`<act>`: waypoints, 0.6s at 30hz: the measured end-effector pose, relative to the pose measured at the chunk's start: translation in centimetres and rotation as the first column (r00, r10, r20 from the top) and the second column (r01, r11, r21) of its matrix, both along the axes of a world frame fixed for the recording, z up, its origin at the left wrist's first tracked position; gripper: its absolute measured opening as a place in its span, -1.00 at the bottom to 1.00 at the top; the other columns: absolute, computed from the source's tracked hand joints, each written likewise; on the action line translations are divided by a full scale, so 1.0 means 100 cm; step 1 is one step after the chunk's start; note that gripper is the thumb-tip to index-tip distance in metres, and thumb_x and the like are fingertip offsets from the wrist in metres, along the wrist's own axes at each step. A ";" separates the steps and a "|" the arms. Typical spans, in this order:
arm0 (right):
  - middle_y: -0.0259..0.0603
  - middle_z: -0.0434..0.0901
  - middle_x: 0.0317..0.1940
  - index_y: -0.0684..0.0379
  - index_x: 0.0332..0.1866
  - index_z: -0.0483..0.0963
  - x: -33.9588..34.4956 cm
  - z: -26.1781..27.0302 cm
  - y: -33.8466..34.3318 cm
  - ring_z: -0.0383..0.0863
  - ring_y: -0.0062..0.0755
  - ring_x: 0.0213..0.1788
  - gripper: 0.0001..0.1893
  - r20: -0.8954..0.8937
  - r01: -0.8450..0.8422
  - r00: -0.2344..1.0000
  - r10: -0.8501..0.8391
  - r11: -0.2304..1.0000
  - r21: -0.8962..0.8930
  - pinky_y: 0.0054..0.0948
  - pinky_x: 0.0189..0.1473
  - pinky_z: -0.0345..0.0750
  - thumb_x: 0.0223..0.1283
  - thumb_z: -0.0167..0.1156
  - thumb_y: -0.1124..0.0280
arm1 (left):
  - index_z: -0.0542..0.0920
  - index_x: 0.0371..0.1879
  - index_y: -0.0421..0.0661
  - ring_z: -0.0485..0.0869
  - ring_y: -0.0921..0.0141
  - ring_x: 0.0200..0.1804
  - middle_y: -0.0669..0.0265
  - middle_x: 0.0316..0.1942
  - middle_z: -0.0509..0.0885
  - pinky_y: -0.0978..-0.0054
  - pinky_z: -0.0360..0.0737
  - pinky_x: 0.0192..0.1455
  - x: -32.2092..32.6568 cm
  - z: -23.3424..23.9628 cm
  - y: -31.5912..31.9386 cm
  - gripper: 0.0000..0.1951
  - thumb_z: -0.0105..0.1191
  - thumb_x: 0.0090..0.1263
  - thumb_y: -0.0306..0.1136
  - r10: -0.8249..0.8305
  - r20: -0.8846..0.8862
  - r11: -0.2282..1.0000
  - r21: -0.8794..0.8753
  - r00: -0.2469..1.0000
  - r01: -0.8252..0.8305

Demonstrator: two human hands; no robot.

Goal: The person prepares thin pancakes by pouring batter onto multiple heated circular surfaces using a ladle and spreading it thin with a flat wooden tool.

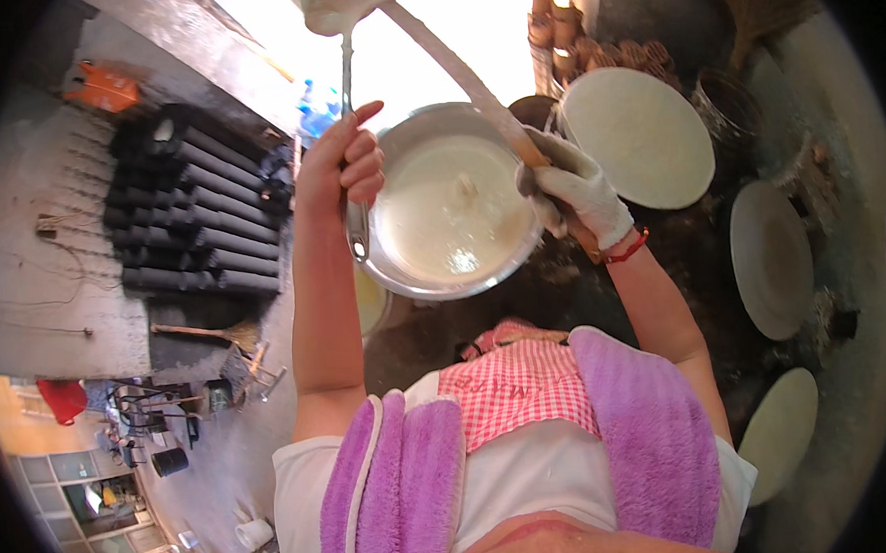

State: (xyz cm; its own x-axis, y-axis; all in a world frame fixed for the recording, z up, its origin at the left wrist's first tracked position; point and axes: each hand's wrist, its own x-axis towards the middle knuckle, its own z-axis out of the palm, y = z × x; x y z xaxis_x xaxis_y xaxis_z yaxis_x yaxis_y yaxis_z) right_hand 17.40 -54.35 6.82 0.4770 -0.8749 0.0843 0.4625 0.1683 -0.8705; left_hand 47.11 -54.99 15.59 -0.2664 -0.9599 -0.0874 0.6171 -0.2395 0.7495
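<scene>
My bare left hand (350,161) is closed around the metal handle of a ladle (342,4), its index finger sticking out. The ladle's batter-coated head is up at the top edge. In a white work glove, my right hand (570,187) grips a wooden stick (470,80) smeared with pale batter; its far end reaches up beside the ladle head. Between my hands and beyond them sits a wide metal basin (455,291) of creamy white batter (440,216), with a small lump on its surface.
Round flat griddles, one with a pale sheet (639,138) over it, stand at the right, near a dark round container (727,104). Stacked black cylinders (199,207) are at the left, with a broom (205,332) below them. A yellowish container (371,299) lies partly under the basin.
</scene>
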 end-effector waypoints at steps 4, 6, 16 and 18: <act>-0.08 0.62 -0.30 0.12 0.49 0.17 0.005 -0.058 0.003 0.54 -0.53 -0.62 -0.36 0.343 -0.231 0.930 0.134 0.938 0.260 -0.62 -0.72 0.39 0.34 0.17 0.31 | 0.28 0.32 -0.37 0.17 0.67 -0.64 0.49 -0.54 0.22 0.69 0.19 -0.73 0.010 -0.013 0.014 -0.54 -0.18 0.65 -0.24 -0.252 -0.241 0.940 0.170 0.937 0.297; -0.10 0.63 -0.30 0.13 0.46 0.21 -0.007 -0.107 0.019 0.56 -0.52 -0.60 -0.39 0.125 -0.119 0.990 0.071 0.896 0.428 -0.60 -0.71 0.42 0.34 0.18 0.29 | 0.16 0.33 -0.49 0.29 0.56 -0.58 0.39 -0.47 0.27 0.59 0.33 -0.65 0.010 -0.036 0.025 -0.50 -0.36 0.68 -0.25 -0.131 -0.708 0.808 0.329 0.694 0.488; 0.01 0.68 -0.29 0.38 0.30 0.34 -0.145 -0.143 0.236 0.62 -0.43 -0.54 -0.46 -0.256 0.471 0.881 -0.399 0.684 0.557 -0.54 -0.50 0.55 0.22 0.21 0.43 | 0.26 0.31 -0.42 0.14 0.66 -0.65 0.49 -0.53 0.17 0.67 0.21 -0.71 -0.099 -0.082 -0.005 -0.61 -0.34 0.67 -0.39 -0.411 -0.630 0.624 0.333 0.659 0.707; -0.13 0.64 -0.35 0.32 0.29 0.36 -0.172 -0.127 0.259 0.52 -0.57 -0.59 -0.55 -0.261 0.671 0.733 -0.628 0.608 0.424 -0.63 -0.60 0.41 0.29 0.14 0.48 | 0.34 0.29 -0.28 0.10 0.67 -0.70 0.56 -0.59 0.12 0.67 0.10 -0.73 -0.180 -0.070 -0.002 -0.64 -0.20 0.64 -0.35 -0.642 0.006 0.752 0.200 0.767 0.628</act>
